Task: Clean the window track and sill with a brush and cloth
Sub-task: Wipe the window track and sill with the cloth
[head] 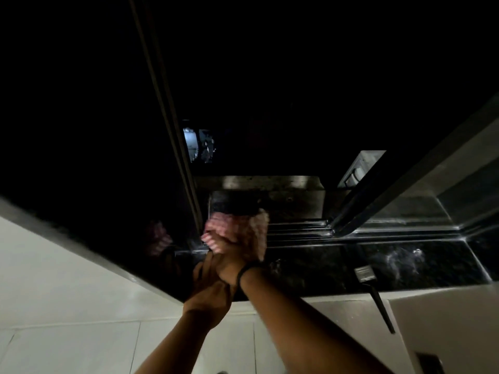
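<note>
While wiping: right hand [233, 255] grips pink cloth [237, 228] on window track [297, 229].
Left hand [208, 290]: loosely curled, empty.
Brush [374, 291]: idle, right of track.
Advice: press along grooves.

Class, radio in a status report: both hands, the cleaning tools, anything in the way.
Right hand pressing fluffy pink cloth onto dark window track. Left hand beside right wrist, grip unclear. Black-handled flat paintbrush idle on dark stone sill. Nothing blocking.

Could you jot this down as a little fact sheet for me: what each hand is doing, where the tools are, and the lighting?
right hand: grips pink cloth, pressing it on window track
left hand: resting on the sill edge by the right wrist, holds nothing visible
brush: lies unused on dark sill, handle overhanging edge
lighting: very dim, outside dark
</note>
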